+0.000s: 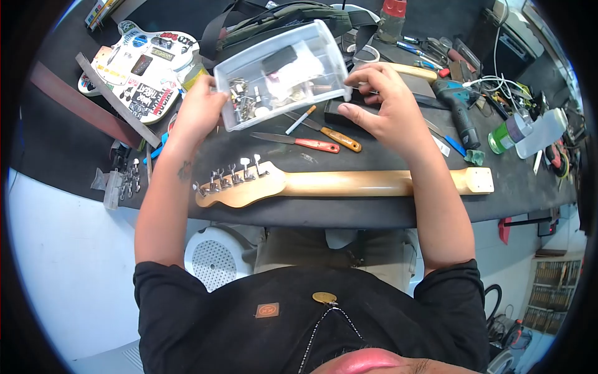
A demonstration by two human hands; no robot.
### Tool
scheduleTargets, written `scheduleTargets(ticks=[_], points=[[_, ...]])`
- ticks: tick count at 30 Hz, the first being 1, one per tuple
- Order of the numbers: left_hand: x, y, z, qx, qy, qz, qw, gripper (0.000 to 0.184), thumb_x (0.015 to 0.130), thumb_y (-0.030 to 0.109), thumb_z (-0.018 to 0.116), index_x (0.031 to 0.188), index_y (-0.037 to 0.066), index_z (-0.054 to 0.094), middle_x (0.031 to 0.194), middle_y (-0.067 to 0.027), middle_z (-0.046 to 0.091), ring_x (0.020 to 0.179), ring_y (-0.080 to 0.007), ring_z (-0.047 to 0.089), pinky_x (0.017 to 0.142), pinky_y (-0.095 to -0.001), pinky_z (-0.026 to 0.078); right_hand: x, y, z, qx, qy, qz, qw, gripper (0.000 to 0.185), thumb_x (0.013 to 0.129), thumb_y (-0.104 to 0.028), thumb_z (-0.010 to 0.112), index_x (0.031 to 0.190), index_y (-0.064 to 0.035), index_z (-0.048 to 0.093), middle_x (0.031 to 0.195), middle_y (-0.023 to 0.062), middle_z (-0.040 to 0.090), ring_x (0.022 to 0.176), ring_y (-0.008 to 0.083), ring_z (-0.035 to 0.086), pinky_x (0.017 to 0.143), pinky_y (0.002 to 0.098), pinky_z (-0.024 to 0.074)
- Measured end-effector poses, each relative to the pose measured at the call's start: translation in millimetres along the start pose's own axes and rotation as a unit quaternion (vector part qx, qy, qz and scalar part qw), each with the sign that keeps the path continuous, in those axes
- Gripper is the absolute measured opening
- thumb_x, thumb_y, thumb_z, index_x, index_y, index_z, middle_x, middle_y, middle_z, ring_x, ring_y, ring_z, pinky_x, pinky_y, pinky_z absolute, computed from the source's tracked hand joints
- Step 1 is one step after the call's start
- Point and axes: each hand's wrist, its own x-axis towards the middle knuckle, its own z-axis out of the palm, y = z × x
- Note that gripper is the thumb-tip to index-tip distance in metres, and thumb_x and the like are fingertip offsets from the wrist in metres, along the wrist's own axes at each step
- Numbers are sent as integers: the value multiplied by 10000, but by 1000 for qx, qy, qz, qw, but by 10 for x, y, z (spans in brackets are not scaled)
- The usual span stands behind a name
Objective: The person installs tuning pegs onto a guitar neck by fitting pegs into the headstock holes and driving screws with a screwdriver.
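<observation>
**Left hand (202, 103) pinching, right hand (387, 106) loose at the plastic box (334, 53)**

Starting at the far left, a stickered white guitar body (118, 71) lies on the dark counter (299, 215), apparently parked to one side out of the way. Then comes the left hand, and this grip is doing the work: it pinches the near end of the clear box, thumb at the rim, taking what looks like most of the weight.

The box sits between the two hands, over the far side of the counter, its open top angled to the wearer, probably so the contents show. Inside, small metal parts (243, 93) crowd the left end, with a white packet (299, 68) beyond.

Below it, the guitar neck (349, 184) lies across the near edge, back side up, pegs (233, 176) at its left end; that way up, the pegs are likely easy to reach. A red-handled knife (316, 145) rests between neck and box.

Over to the right hand: fingers half curled, thumb apart, a spread grip at the box's right edge, perhaps steadying it; contact is hard to tell. Farther right, a drill (458, 106) lies among loose tools.
</observation>
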Motion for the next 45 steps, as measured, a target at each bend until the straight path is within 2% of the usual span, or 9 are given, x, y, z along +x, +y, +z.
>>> scheduleTargets(ticks=[3, 7, 20, 28, 31, 34, 37, 41, 45], points=[[-104, -163, -115, -53, 64, -12, 996, 435, 1039, 90, 641, 1422, -82, 526, 1181, -218, 721, 906, -244, 771, 675, -347, 636, -8, -85, -16, -41, -35, 1, 999, 275, 867, -153, 880, 1020, -31, 686, 1003, 115, 694, 920, 310, 704, 822, 433, 577], [-323, -66, -262, -121, 77, -27, 989, 451, 1037, 81, 635, 1432, -87, 494, 1178, -215, 722, 904, -257, 777, 699, -384, 670, -109, -128, 168, -180, -134, -100, 969, 283, 812, -266, 925, 999, -85, 813, 1129, 87, 640, 1183, 321, 563, 1062, 485, 471], [-497, -112, 162, -110, 83, -29, 990, 493, 977, -2, 649, 1399, -67, 402, 1286, -255, 670, 1063, -269, 769, 772, -389, 716, -152, -255, 105, -317, -247, -23, 915, 171, 757, -116, 800, 861, 16, 826, 1189, 105, 608, 1209, 332, 531, 1043, 466, 439], [-524, -216, 160, -144, 69, -13, 987, 490, 1031, 38, 673, 1428, -41, 398, 1221, -224, 697, 1056, -248, 757, 819, -365, 686, -113, -226, 14, -267, -234, 20, 934, 241, 846, -291, 890, 917, -72, 818, 1191, 114, 610, 1228, 322, 544, 1052, 469, 443], [-597, -92, 124, -37, 110, 4, 993, 382, 964, 12, 721, 1292, -52, 537, 1190, -198, 752, 989, -261, 794, 758, -367, 678, -111, -220, 56, -259, -220, 17, 940, 294, 855, -319, 894, 963, -65, 792, 1181, 116, 607, 1212, 323, 548, 1053, 460, 441], [-572, -94, 57, 238, 217, 184, 929, 275, 932, 51, 769, 1168, -22, 648, 1130, -171, 761, 1001, -315, 780, 822, -425, 644, -136, -162, 112, -254, -196, -15, 947, 320, 871, -339, 890, 998, -64, 786, 1178, 118, 605, 1206, 325, 549, 1049, 457, 441], [-508, 131, 110, 232, 65, 303, 922, 223, 912, 123, 825, 1089, 31, 726, 1087, -144, 750, 959, -322, 757, 842, -432, 604, -147, -114, 167, -248, -187, -31, 950, 320, 884, -343, 882, 1013, -67, 783, 1187, 121, 604, 1205, 328, 551, 1051, 460, 444], [-327, 330, 294, 419, -30, 265, 868, 322, 899, 198, 845, 1169, 41, 768, 1087, -174, 778, 1028, -400, 745, 896, -500, 599, -143, -98, 153, -241, -189, -34, 951, 301, 901, -332, 867, 1027, -72, 780, 1197, 124, 608, 1231, 332, 551, 1072, 480, 441], [126, 342, 371, 347, -7, 321, 881, 255, 895, 142, 821, 1113, 10, 799, 1018, -228, 773, 1000, -434, 748, 908, -508, 598, -130, -25, 143, -232, -201, -20, 952, 296, 910, -323, 858, 1052, -74, 780, 1220, 129, 619, 1258, 334, 552, 1088, 494, 436]])
